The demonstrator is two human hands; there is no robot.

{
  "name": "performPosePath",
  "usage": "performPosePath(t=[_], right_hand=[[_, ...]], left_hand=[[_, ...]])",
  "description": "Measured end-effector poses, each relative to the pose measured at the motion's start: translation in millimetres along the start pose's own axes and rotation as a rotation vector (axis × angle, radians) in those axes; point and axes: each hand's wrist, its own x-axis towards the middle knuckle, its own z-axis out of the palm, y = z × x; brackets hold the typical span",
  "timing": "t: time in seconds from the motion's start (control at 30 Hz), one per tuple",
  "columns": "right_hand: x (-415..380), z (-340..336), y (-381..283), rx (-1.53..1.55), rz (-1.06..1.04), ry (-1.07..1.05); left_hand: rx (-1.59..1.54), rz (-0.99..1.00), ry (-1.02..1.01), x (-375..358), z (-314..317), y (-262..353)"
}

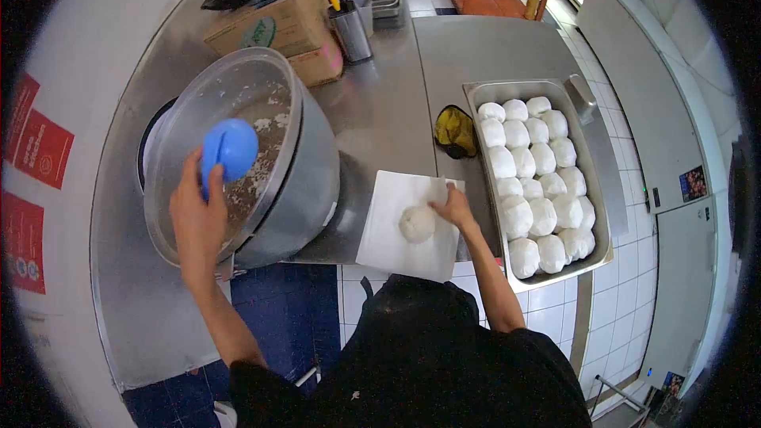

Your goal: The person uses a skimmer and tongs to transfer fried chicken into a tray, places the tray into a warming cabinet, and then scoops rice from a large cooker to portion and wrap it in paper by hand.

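My left hand [200, 222] is closed round the handle of a blue plastic scoop [231, 149], holding it over a large grey pot [317, 158]. Cooked rice [273, 123] sticks to the inside of the pot in scattered clumps. On the worktop before me lies a stack of white paper sheets [388, 242], with a round mound of rice [417, 224] on top. My right hand [454, 208] grips the right edge of the paper, its thumb beside the mound. The undersides of its fingers are hidden.
A metal tray [485, 226] to the right holds several white wrapped bundles [542, 157]. Between tray and paper sits a black container with yellow contents [456, 131]. Cardboard boxes [289, 28] and a metal holder with a yellow-handled tool [350, 30] stand behind the pot.
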Motion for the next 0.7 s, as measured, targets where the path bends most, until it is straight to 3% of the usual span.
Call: performPosePath(t=[0.03, 0.1, 0.17, 0.23, 0.3, 0.43, 0.53, 0.6, 0.7], right_hand=[[16, -2, -9, 0.05, 0.032, 0.038], [30, -12, -19, 0.091, 0.059, 0.096], [26, -25, -33, 0.115, -0.07, -0.105], [-5, -30, -35, 0.219, -0.294, -0.044], [-42, -36, -41, 0.077, -0.371, -0.018], [-87, -25, -36, 0.031, -0.33, 0.06], [-98, -7, -22, -0.013, -0.248, 0.139], [-101, 3, -20, 0.06, -0.197, 0.2], [-103, 11, -10, 0.025, -0.154, 0.169]], left_hand=[[-0.002, -0.009, 0.005, 8, 2, -9], [0.142, 0.029, -0.175, 24, 15, -22], [-0.075, 0.298, 0.149, 12, 23, 6], [-0.516, 0.384, -0.009, -19, 41, 33], [-0.748, 0.535, -0.473, -50, 89, 52], [-0.218, 0.74, -0.453, -116, 266, 42], [-0.33, 0.708, -0.522, -131, 334, 20], [-0.477, 0.483, -0.999, -133, 349, 8], [-0.668, 0.405, -0.968, -162, 366, -15]])
